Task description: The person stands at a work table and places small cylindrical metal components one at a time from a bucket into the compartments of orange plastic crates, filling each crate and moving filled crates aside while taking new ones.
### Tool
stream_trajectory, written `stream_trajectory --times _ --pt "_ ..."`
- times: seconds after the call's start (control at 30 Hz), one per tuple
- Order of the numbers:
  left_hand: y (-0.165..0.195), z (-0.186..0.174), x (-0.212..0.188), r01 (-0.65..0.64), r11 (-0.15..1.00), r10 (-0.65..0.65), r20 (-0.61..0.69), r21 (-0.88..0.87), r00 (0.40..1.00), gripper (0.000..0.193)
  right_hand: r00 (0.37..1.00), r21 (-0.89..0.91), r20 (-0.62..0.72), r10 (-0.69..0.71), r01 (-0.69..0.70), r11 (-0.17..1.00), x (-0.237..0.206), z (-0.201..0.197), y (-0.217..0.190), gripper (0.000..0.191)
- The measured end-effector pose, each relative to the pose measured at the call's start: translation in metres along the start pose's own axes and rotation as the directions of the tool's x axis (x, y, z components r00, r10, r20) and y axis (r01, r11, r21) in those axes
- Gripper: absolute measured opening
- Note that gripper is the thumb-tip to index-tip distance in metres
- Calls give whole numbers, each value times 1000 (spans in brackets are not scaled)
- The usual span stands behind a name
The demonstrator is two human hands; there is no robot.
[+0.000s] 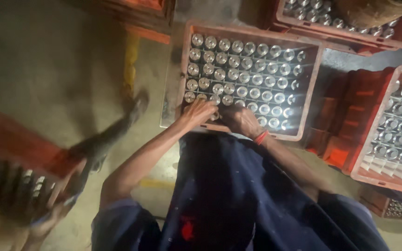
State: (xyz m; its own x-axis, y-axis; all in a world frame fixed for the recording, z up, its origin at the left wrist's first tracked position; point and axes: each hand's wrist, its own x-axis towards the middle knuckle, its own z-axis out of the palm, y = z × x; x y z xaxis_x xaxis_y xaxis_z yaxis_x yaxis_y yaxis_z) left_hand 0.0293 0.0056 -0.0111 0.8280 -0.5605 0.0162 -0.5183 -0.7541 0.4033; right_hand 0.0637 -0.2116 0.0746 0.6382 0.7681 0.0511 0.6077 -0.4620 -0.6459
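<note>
Shiny metal cylinders (243,76) stand in neat rows inside an orange crate (311,88) that rests on a dusty concrete floor (47,60), lit brightly against a dim room. More orange crates of the same parts lie around it: one at the top edge (350,35), one at the right (396,135), and a blurred one at the lower left (19,153). A yellow painted line (131,60) runs along the floor beside the central crate.

Both hands meet at the crate's near edge. The left hand (198,113) lies with fingers spread loosely over the cylinders of the front row, its grip open and touching their tops. The right hand (240,121), with a red band at the wrist (261,137), curls over the neighbouring cylinders; whether its grip closes on one, I cannot tell. Dark blue clothing (229,195) fills the foreground.
</note>
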Motion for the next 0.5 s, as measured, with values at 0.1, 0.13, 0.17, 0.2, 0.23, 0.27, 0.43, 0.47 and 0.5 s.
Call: stream_trajectory --times 0.1,0.13,0.17,0.2,0.23,0.27,0.43,0.47,0.5 --pt "-3 -22 -7 107 960 -101 35 -258 994 23 995 142 -52 -84 91 986 -10 -24 10 21" --pt "-3 -34 -12 170 916 -175 17 -363 984 25 998 202 -19 -66 68 977 -19 -36 17 23" --pt "-2 -45 -18 226 854 -249 13 -468 968 26 999 265 18 -44 38 964 -29 -46 24 24" --pt "1 -55 -20 277 776 -322 22 -567 946 28 990 388 -85 115 -73 919 -34 -49 32 27" --pt "6 -63 -20 205 600 -365 -37 -773 930 33 945 512 -159 285 -168 842 -39 -49 39 31" --pt "12 -68 -18 96 385 -425 -84 -918 901 37 870 629 -205 449 -234 741 -43 -44 44 35" --pt "38 -69 -9 330 522 -546 -11 -786 838 49 876 439 -25 482 -424 792 -42 -9 49 58" --pt "41 -66 -9 410 588 -562 12 -697 827 51 869 392 7 494 -457 798 -41 -8 46 63" --pt "43 -62 -11 482 642 -581 33 -596 814 54 880 295 108 462 -473 831 -40 -10 43 60"
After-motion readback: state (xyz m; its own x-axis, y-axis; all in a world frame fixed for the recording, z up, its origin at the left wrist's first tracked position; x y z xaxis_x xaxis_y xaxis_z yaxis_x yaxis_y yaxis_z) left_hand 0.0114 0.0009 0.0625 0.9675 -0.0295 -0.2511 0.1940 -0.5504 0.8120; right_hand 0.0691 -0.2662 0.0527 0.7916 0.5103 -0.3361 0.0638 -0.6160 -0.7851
